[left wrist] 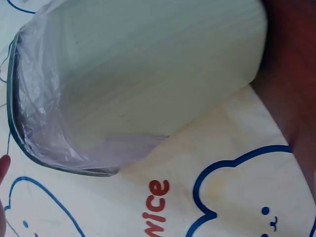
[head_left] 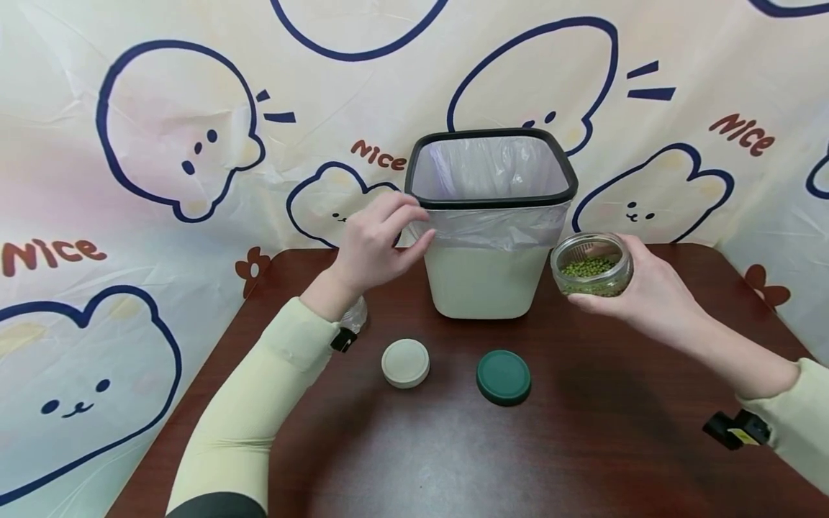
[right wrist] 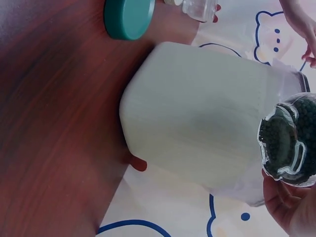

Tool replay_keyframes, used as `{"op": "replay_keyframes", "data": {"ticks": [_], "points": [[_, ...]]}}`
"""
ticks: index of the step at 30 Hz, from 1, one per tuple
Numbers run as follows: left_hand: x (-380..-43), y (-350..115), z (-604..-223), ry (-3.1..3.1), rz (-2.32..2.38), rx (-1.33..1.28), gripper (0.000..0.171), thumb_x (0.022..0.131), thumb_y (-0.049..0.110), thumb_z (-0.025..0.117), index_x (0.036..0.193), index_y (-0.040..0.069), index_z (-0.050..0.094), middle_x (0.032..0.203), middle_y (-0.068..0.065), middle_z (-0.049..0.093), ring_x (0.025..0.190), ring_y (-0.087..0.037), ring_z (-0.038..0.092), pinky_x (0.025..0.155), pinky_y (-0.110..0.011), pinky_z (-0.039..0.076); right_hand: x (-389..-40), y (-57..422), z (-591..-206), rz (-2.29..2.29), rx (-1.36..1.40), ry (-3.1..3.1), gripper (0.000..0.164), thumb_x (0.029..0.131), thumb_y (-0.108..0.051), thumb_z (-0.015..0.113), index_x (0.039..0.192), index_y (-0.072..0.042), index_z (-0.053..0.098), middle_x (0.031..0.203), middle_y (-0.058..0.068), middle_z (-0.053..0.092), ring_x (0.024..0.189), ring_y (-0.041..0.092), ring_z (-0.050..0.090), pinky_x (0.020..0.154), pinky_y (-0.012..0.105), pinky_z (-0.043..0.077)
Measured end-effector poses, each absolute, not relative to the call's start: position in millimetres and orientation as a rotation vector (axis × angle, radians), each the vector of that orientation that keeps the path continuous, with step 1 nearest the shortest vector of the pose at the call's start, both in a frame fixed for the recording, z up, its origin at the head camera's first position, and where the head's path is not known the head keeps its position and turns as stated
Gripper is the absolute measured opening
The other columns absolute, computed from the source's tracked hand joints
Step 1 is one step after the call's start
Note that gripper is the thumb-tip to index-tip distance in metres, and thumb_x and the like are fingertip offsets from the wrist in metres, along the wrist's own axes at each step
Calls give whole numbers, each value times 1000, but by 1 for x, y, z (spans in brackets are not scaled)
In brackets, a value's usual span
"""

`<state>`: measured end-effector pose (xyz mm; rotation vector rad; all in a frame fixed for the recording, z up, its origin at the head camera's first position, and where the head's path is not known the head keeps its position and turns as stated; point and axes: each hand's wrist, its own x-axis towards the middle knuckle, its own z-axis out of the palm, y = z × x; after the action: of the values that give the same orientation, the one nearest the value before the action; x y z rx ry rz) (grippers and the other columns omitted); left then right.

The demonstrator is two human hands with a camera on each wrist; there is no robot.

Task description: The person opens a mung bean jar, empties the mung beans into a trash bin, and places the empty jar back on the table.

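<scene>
My right hand (head_left: 637,295) grips a clear glass jar (head_left: 592,265) partly filled with green beans, its open mouth tipped toward the head camera. In the right wrist view the same jar (right wrist: 289,140) shows its base, with fingers curled against its side. The jar is just right of a pale green trash bin (head_left: 486,280) lined with a clear plastic bag (head_left: 492,165) under a black rim. Near the bin's left rim, my left hand (head_left: 382,244) hovers with loosely bent fingers and nothing in them. Only a fingertip of it enters the left wrist view.
On the dark wooden table (head_left: 440,460) lie a cream lid (head_left: 405,362) and a green lid (head_left: 503,377) in front of the bin. Another clear jar (head_left: 355,315) stands partly hidden behind the left wrist. A cartoon-printed cloth (head_left: 337,93) hangs behind.
</scene>
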<state>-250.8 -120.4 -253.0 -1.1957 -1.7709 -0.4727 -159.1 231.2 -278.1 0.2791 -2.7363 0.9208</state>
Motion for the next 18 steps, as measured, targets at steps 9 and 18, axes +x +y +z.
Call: {"op": "replay_keyframes", "data": {"ticks": [9, 18], "points": [[-266, -101, -243, -2064, -439, -1188, 33, 92, 30, 68, 109, 2, 65, 103, -10, 64, 94, -24, 56, 84, -35, 46, -164, 239, -269, 940, 204, -2724, 91, 76, -38, 83, 141, 0, 33, 125, 25, 49, 109, 44, 48, 83, 60, 40], [-275, -89, -244, -2192, -356, -1154, 32, 96, 36, 62, 102, 5, 64, 89, -5, 65, 87, -23, 56, 90, -36, 40, -169, 244, -262, 972, 206, -2669, 89, 78, -33, 82, 143, 2, 31, 127, 27, 47, 112, 46, 45, 87, 64, 38]]}}
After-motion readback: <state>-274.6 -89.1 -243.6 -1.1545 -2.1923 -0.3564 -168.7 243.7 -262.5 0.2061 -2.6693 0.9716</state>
